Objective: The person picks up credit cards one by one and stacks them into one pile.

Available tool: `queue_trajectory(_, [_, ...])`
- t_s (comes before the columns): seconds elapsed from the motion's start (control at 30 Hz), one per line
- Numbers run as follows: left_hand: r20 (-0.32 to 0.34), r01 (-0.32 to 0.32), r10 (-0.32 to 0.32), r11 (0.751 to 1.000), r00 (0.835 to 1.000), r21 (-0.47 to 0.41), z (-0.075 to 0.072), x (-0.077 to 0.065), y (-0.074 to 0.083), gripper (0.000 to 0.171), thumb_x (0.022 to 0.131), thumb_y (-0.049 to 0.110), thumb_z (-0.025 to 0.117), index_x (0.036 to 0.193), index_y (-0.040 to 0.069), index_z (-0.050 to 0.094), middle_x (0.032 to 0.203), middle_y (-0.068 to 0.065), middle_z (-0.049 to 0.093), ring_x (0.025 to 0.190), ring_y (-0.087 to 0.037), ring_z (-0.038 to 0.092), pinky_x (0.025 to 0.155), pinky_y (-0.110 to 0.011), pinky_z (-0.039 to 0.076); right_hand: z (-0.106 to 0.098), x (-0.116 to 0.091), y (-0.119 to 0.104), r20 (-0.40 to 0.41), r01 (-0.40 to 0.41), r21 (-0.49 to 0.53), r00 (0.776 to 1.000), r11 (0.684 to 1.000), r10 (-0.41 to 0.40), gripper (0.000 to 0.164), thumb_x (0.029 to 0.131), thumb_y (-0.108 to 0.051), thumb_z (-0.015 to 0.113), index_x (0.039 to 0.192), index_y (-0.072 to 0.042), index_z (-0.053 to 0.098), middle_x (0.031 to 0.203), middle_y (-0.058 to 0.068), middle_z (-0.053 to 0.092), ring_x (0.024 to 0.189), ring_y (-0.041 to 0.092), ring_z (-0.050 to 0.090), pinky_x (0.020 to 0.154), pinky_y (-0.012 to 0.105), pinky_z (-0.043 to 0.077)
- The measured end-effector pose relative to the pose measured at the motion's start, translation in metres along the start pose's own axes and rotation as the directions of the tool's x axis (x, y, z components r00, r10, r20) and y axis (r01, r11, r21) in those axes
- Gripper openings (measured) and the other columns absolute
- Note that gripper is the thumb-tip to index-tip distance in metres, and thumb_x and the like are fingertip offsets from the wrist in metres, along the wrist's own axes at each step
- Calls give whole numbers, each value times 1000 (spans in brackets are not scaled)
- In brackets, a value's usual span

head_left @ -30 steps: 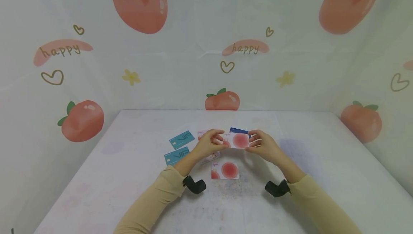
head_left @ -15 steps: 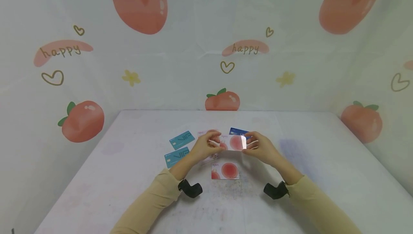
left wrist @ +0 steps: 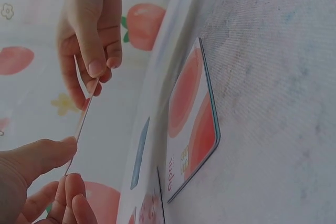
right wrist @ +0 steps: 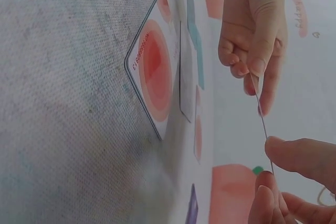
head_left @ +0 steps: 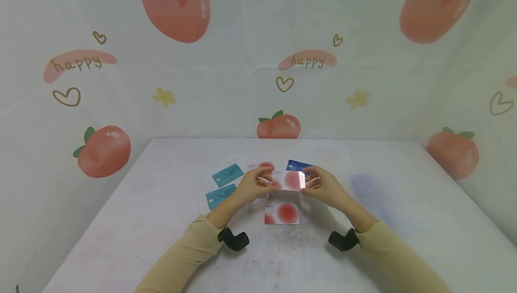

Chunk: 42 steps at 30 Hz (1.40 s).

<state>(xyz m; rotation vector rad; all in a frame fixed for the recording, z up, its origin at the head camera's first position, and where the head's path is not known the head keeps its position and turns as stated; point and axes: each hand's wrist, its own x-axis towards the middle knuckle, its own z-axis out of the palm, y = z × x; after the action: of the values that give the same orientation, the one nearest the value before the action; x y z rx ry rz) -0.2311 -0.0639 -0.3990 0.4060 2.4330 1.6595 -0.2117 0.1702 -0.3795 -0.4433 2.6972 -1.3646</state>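
A white bank-style card with pink-red circles (head_left: 287,181) is held up level above the table by both hands. My left hand (head_left: 249,185) pinches its left end between thumb and fingers. At the opposite end, the thumb and fingers of my right hand (head_left: 326,188) grip it. Both wrist views show this card almost edge-on, as a thin line (left wrist: 81,121) between the two hands. Below, a matching card (head_left: 281,214) lies flat on the table, its gold chip visible in the left wrist view.
Two teal cards (head_left: 228,175) (head_left: 220,197) lie left of the hands. A dark blue card (head_left: 296,165) lies behind, partly covered by the right hand. More pinkish cards (head_left: 253,166) (head_left: 261,199) show around the left hand. A printed cloth wall (head_left: 226,104) closes off the table's back.
Both hands have shifted slightly left and toward the person, carrying the card between them. A bright glare now shows on its right end. The cards on the table have stayed put.
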Motion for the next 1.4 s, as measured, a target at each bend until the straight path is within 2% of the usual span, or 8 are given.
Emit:
queue_trajectory(0.43, [-2,38,-38,999,999,13,-4,-8,-2,54,79,12,73,128,9,53,101,-11,60,77,-11,58,75,-25,54,3,1,-4,22,14,-20,1000,1000,-14,53,78,-10,74,121,6,48,100,19,60,86,22,64,81,36,55])
queue_trajectory(0.93, [45,-63,62,998,997,10,-7,-15,-5,55,79,6,72,129,-1,50,102,-19,59,80,-15,62,75,-26,55,7,-3,-5,29,-1,-18,1000,1000,1,53,78,-12,74,122,5,48,99,17,60,86,20,64,81,36,55])
queue_trajectory(1.4, [55,-42,41,999,998,5,-7,-18,-7,58,79,9,73,130,-1,48,104,-19,59,81,-13,61,73,-24,54,8,-5,-2,36,49,-33,998,998,-48,53,78,-11,74,121,5,48,98,16,59,85,21,64,78,33,55])
